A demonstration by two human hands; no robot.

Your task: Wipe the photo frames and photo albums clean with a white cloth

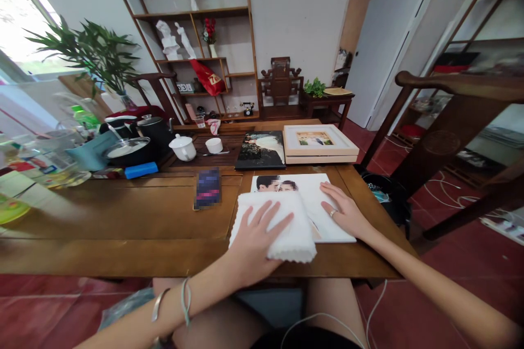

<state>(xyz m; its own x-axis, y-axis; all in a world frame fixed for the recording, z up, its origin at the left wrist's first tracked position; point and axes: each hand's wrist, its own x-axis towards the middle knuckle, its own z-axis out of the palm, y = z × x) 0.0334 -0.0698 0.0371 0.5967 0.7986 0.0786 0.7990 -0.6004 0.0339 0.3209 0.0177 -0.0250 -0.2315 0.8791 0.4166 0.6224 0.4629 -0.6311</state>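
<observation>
A folded white cloth [297,248] with a scalloped edge lies over the lower left of a white photo panel [313,191], which bears a picture of two people. My left hand [254,240] rests flat on the cloth, its fingers spread. On the panel's right side lies my right hand [346,210], fingers stretched out and a ring on one of them. Part of the picture is hidden beneath the cloth. Behind the panel are a dark photo album [261,151] and a pale framed photo [319,144].
A phone-like dark item [207,189] lies left on the wooden table [123,207]. Farther back stand a white lidded teapot [183,147], a small white cup [214,145], a blue box [141,169] and a black kettle [153,131]. A wooden chair [446,120] stands at the right.
</observation>
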